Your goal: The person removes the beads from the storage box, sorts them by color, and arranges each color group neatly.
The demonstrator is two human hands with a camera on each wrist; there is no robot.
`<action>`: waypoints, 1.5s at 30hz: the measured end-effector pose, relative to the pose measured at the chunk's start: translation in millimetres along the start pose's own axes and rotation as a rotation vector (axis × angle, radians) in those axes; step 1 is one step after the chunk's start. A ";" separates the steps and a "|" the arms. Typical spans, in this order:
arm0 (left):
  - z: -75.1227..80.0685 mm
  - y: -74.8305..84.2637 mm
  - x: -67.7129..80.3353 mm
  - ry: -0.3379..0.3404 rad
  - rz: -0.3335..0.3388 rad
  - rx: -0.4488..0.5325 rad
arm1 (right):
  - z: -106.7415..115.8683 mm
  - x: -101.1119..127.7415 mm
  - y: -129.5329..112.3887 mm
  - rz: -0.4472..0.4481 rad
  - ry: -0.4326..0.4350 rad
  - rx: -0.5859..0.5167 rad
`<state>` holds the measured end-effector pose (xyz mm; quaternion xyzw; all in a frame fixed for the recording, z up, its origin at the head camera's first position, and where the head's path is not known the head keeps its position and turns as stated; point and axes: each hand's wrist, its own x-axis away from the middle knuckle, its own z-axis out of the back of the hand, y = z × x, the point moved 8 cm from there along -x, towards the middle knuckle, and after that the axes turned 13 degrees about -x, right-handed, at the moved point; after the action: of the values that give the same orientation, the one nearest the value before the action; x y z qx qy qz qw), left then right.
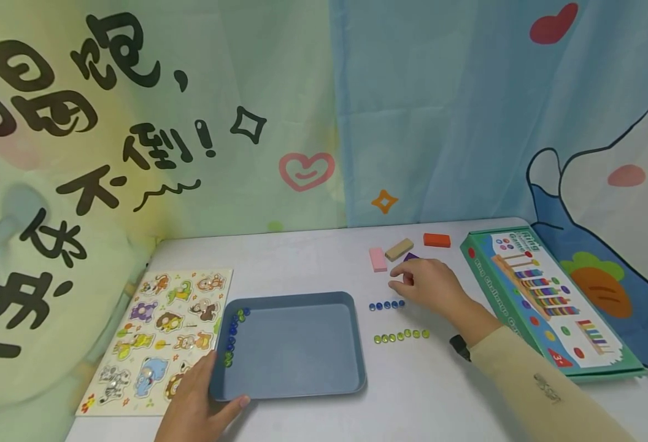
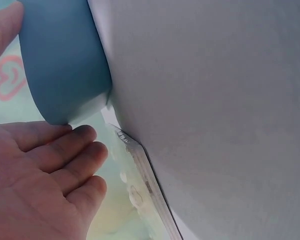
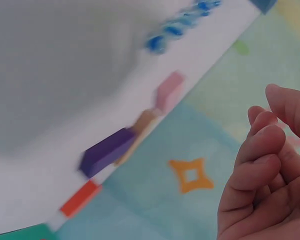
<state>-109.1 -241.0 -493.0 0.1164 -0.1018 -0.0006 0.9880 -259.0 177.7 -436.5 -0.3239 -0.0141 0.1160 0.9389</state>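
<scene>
A blue-grey tray [image 1: 351, 344] [image 2: 65, 65] lies on the white table, with blue and green beads [image 1: 232, 334] lined along its left wall. My left hand [image 1: 202, 402] [image 2: 45, 170] holds its near-left corner, thumb on the front rim and fingers along the side. My right hand [image 1: 423, 285] [image 3: 270, 135] hovers with loosely curled fingers and nothing visible in it, just above a row of blue beads [image 1: 386, 304] [image 3: 175, 27]. A purple block [image 1: 410, 256] [image 3: 107, 150] sits right behind it. A row of green beads [image 1: 401, 335] lies nearer me.
Pink [image 1: 377, 259], tan [image 1: 399, 249] and orange-red [image 1: 437, 240] blocks lie behind the right hand. A green game box [image 1: 545, 294] sits at the right edge, an animal puzzle board [image 1: 158, 337] left of the tray. A printed curtain hangs behind the table.
</scene>
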 end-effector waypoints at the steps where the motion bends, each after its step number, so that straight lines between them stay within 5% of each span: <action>1: 0.0 -0.1 -0.1 -0.001 0.003 -0.001 | -2.3 -2.1 -7.1 0.016 0.000 0.004; 13: 1.4 0.5 0.0 -0.010 0.020 0.001 | -49.8 -30.0 -109.7 0.257 -0.013 -0.013; 25: 1.9 0.6 -0.1 0.023 0.003 0.004 | -113.5 -42.1 -187.9 0.344 -0.074 -0.010; 34: 2.9 0.2 1.4 0.047 -0.023 0.016 | -160.9 -49.4 -218.5 0.372 -0.128 0.073; 45: 3.8 -1.1 1.7 0.055 -0.024 0.031 | -202.3 -57.2 -224.1 0.314 -0.211 0.106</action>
<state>-108.2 -243.0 -489.3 0.1330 -0.0732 -0.0079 0.9884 -247.3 -128.7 -456.5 -0.2584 -0.0556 0.2948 0.9183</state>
